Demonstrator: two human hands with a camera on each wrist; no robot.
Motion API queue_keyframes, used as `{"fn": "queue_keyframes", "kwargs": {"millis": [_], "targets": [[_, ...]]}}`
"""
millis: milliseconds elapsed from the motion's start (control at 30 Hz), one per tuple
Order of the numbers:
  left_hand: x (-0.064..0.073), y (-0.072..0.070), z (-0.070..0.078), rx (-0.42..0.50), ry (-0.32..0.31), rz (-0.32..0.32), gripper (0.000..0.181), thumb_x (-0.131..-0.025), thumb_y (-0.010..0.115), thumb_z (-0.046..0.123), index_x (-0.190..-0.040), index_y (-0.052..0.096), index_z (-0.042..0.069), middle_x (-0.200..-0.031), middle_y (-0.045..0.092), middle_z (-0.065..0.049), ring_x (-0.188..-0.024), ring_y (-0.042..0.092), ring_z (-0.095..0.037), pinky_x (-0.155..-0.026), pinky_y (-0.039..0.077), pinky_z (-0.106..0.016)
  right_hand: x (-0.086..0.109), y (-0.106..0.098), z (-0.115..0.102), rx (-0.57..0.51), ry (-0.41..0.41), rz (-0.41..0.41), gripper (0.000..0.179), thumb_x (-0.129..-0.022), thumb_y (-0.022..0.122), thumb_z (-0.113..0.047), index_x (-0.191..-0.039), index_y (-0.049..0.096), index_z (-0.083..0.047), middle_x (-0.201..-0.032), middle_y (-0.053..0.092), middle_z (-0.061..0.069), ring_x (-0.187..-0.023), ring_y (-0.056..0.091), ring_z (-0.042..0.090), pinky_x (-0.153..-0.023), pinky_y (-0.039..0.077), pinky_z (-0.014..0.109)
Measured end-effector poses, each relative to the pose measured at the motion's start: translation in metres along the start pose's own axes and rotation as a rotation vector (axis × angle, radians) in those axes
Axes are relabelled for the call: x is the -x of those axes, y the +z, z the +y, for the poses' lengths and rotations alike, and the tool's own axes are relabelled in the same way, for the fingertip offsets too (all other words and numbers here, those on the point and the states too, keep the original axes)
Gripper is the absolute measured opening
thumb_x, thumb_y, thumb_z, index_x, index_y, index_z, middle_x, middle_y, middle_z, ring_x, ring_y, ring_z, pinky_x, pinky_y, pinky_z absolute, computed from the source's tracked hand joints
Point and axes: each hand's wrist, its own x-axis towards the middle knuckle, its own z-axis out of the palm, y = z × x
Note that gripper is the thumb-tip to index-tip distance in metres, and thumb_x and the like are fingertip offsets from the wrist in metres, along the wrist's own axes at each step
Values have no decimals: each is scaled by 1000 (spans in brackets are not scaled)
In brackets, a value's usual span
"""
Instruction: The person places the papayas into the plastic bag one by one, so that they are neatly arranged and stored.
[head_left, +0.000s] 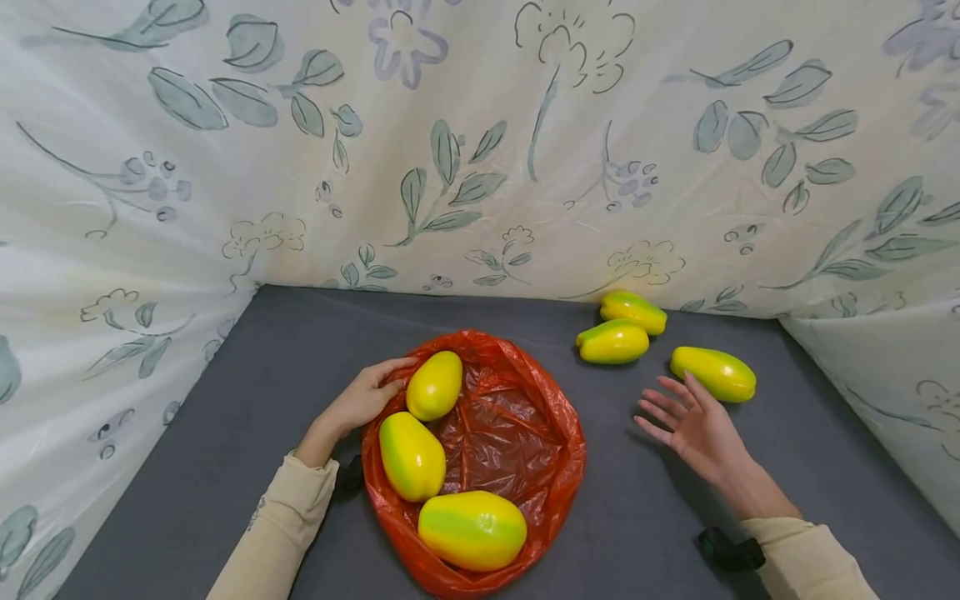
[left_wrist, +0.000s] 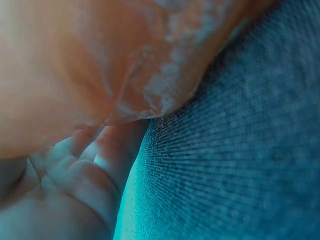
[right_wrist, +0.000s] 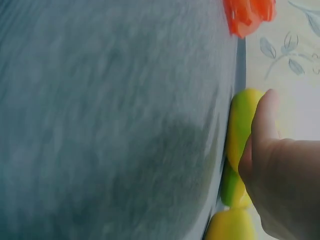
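Observation:
A red plastic bag (head_left: 517, 400) stands with its mouth wide and its rim rolled. Inside, along its left and near sides, lie three yellow-green papayas: one at the back (head_left: 434, 386), one in the middle (head_left: 412, 457), and a larger one (head_left: 472, 531) at the front. My left hand (head_left: 363, 400) holds the bag's left rim, thumb and fingers at its edge; in the left wrist view the bag (left_wrist: 140, 65) covers the fingertips. My right hand (head_left: 701, 429) hovers with fingers spread and nothing in it, just in front of a papaya (head_left: 714, 374) on the table.
Two more papayas, one (head_left: 612, 342) in front of the other (head_left: 633, 312), lie close together near the back edge of the dark grey table (head_left: 300, 350). A white floral curtain (head_left: 480, 167) rises behind the table and along both sides.

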Motion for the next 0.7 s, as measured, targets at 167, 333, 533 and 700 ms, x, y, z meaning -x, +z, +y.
{"fn": "queue_keyframes", "kwargs": {"millis": [167, 333, 533, 700], "targets": [[-1, 0, 0, -13, -1, 2, 42, -100, 45, 3, -142, 41, -2, -140, 43, -24, -125, 44, -36, -99, 40, -48, 3, -9, -5, -75, -10, 65, 31, -101, 43, -38, -122, 53, -18, -112, 58, 4, -108, 56, 21, -92, 47, 45], [-1, 0, -1, -18, 2, 0, 42, -100, 44, 3, -142, 41, -2, -140, 43, -25, -123, 45, -35, -98, 41, -47, 4, -14, -8, -89, -2, 140, 55, -99, 46, -41, -145, 23, -22, -110, 58, 2, -105, 56, 19, -94, 46, 45], [0, 0, -1, 1, 2, -4, 43, -101, 44, 4, -142, 40, -2, -141, 41, -25, -124, 45, -36, -98, 40, -48, 6, -21, -10, -78, 6, 211, 75, -98, 47, -43, -153, -2, -27, -111, 57, 2, -102, 56, 18, -95, 44, 45], [0, 0, -1, 10, 1, -4, 43, -101, 44, 4, -143, 40, -2, -142, 41, -24, -126, 43, -36, -99, 40, -48, 8, -29, -12, -116, 8, 271, 76, -97, 50, -42, -151, -2, -33, -111, 54, 2, -97, 57, 20, -96, 43, 47]]}}
